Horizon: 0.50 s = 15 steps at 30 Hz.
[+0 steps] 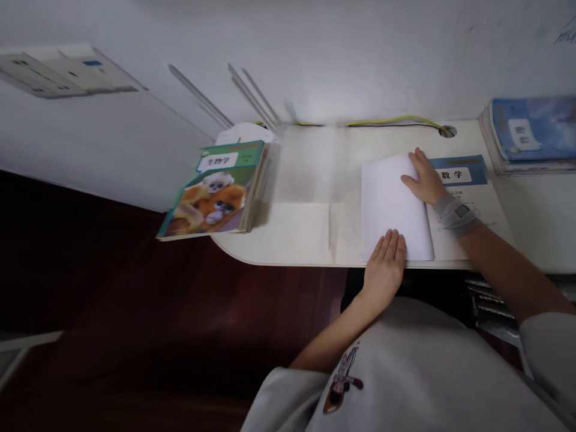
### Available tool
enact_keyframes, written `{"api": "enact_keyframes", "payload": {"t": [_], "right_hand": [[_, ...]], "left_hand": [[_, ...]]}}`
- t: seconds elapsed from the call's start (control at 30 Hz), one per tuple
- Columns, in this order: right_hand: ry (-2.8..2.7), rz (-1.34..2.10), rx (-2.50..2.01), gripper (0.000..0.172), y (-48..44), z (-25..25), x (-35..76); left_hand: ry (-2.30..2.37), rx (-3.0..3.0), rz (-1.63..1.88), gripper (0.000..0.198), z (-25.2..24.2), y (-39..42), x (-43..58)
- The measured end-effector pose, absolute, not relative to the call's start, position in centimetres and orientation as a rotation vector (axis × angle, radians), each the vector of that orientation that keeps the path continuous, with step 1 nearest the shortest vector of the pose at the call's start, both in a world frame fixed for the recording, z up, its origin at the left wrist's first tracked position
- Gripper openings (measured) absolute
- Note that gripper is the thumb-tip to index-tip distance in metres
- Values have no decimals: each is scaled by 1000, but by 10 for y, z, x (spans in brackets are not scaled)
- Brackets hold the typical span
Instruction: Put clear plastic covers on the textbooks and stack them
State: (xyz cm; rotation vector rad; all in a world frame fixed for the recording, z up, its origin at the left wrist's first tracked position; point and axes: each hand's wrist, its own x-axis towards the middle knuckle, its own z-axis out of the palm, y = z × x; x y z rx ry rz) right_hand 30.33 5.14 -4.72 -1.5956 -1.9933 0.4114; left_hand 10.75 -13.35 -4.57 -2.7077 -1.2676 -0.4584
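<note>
A math textbook lies on the white desk, its blue-banded cover showing on the right. White paper covers the left part of the book; I cannot tell whether it is a loose sheet or a folded cover. My right hand rests flat on the paper's upper right edge, thumb apart from the fingers, with a grey band around the wrist. At the paper's lower edge my left hand lies with its fingers stretched out and side by side. Neither hand grips anything.
To the left, a pile of books topped by a biology textbook overhangs the rounded desk edge. Another stack of blue-covered books stands at the right. A yellow cable runs along the wall into a hole. Sockets are on the wall.
</note>
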Motion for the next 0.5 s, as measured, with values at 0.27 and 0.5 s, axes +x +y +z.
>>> {"api": "enact_keyframes", "payload": {"t": [0.27,0.5], "right_hand": [[-2161,379,-1579,68,46,-42,298],[-2229,301,-1561,66,42,-42,294]], "left_hand": [[-1300,-2656,-333,39,-33,-140,96],[-1333,-2813,-403,48,-38,-140,92]]}}
